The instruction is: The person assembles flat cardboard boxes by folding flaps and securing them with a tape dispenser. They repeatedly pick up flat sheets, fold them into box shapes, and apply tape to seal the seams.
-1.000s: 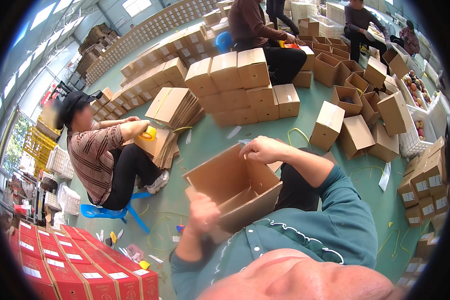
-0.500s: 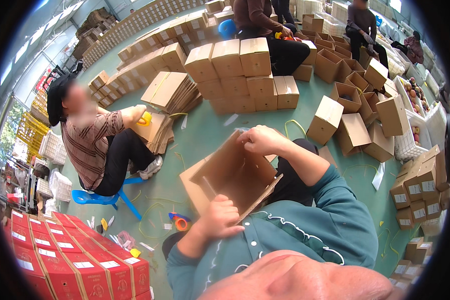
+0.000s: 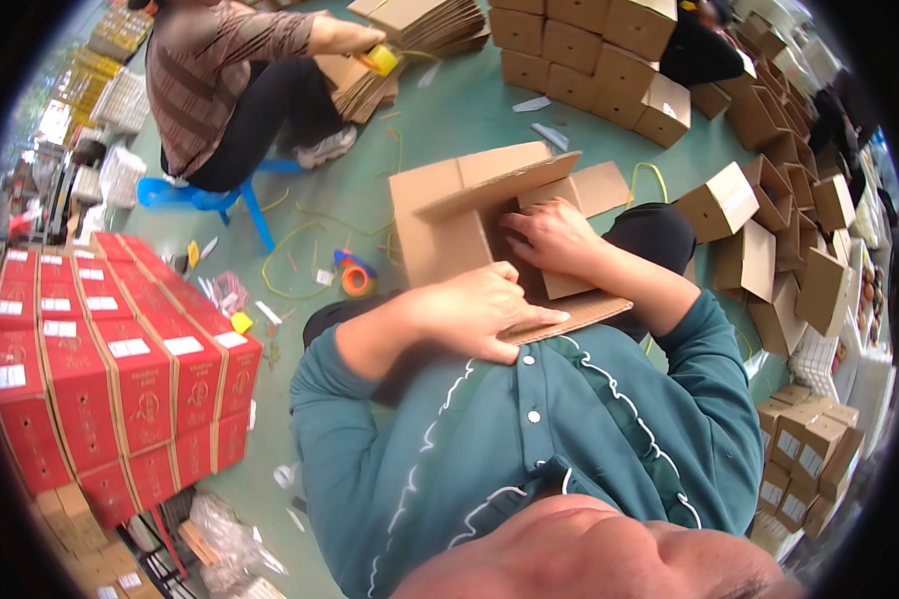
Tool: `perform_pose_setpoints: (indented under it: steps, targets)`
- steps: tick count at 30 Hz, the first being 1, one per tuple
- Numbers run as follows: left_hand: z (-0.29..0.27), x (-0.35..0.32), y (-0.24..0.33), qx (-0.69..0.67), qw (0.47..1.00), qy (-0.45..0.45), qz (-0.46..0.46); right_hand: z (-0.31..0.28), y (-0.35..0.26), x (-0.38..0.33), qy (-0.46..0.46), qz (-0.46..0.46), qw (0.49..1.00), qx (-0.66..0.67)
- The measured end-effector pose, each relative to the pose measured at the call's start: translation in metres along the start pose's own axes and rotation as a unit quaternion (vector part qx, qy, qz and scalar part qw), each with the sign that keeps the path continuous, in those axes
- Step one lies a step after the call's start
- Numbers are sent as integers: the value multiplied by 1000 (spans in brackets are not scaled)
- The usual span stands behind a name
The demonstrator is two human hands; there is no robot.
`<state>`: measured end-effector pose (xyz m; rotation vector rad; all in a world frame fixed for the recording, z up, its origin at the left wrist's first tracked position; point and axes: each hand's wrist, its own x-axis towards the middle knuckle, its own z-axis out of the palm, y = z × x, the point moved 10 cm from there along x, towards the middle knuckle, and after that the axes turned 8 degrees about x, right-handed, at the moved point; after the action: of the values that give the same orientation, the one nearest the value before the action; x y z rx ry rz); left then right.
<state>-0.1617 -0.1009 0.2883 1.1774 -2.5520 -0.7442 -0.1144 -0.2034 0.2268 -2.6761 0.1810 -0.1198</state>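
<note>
An open cardboard box (image 3: 433, 222) rests tilted in front of my torso, between my knees, with its flaps standing out. My left hand (image 3: 479, 307) grips the near flap (image 3: 581, 315), index finger stretched along the cardboard and thumb by my shirt. My right hand (image 3: 554, 236) reaches over the right side into the mouth of the box. Its fingers are bent and slightly apart, with no grip showing. Much of the inside is hidden by this hand and the far flap (image 3: 504, 187). An orange and blue tape dispenser (image 3: 356, 277) lies on the floor left of the box.
At the left, a co-worker (image 3: 210, 90) on a blue stool (image 3: 198, 195) holds a yellow tape roll (image 3: 380, 60) by flattened cardboard. Red cartons (image 3: 120, 369) are stacked at lower left. Brown boxes (image 3: 594, 60) stand ahead, and open boxes (image 3: 744, 260) stand at right.
My view has tilted down. My left hand has gone from a curled hold to an outstretched index finger on the near flap. My right hand has moved from the far rim into the box mouth.
</note>
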Motion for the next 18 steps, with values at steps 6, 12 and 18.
perform_pose_setpoints:
  steps: [6,12,18]
  targets:
    - [-11,-5,-30,-146,972,178,38,-32,-3,-10,-86,-38,959,268]
    - [36,-8,-62,-304,948,19,-95,-47,-40,-73,-303,-115,909,260]
    - [6,-14,-83,-370,912,75,-161,-50,-32,-63,-307,-77,895,314]
